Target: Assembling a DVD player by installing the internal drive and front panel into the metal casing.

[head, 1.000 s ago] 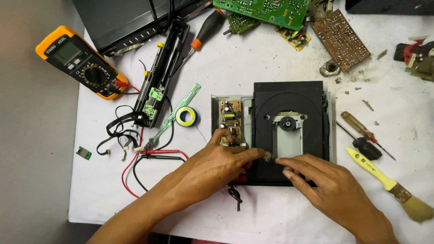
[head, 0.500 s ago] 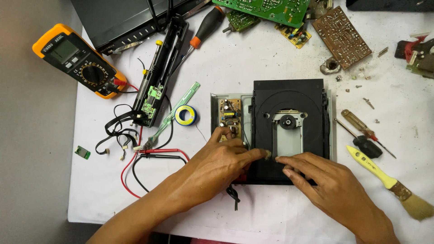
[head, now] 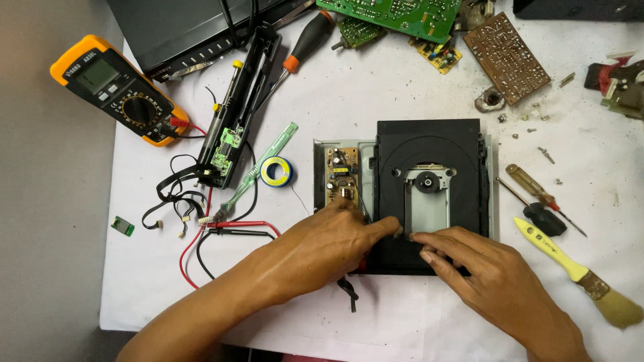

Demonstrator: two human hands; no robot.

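Head view: black disc-drive tray assembly (head: 429, 144) sits centre of the white-covered worktop (head: 402, 87), seated in a grey metal chassis (head: 320, 174) with a small brown circuit board (head: 341, 175) along its left side. Spindle hub (head: 426, 181) shows in the middle cutout.

Left hand (head: 322, 245) rests on the near-left edge of the assembly, fingers loosely curled, index finger stretched to the cutout's near-left corner. Right hand (head: 496, 275) lies on the near edge, index fingertip pointing left and almost meeting the left one. Fingertips of both press at the same spot; cannot tell whether either pinches anything there.

Around it:
- yellow multimeter (head: 117, 90) far left, red and black leads (head: 228, 228) trailing toward the left wrist
- long black open housing (head: 238, 114) with a green board inside
- solder roll (head: 276, 171) just left of the chassis
- orange-collared screwdriver (head: 305, 43) near the top
- green circuit board (head: 396, 10) and brown perforated board (head: 506, 57) top right
- amber-handled screwdriver (head: 537, 194) and yellow-handled brush (head: 577, 271) on the right
- loose screws (head: 545, 154) scattered upper right
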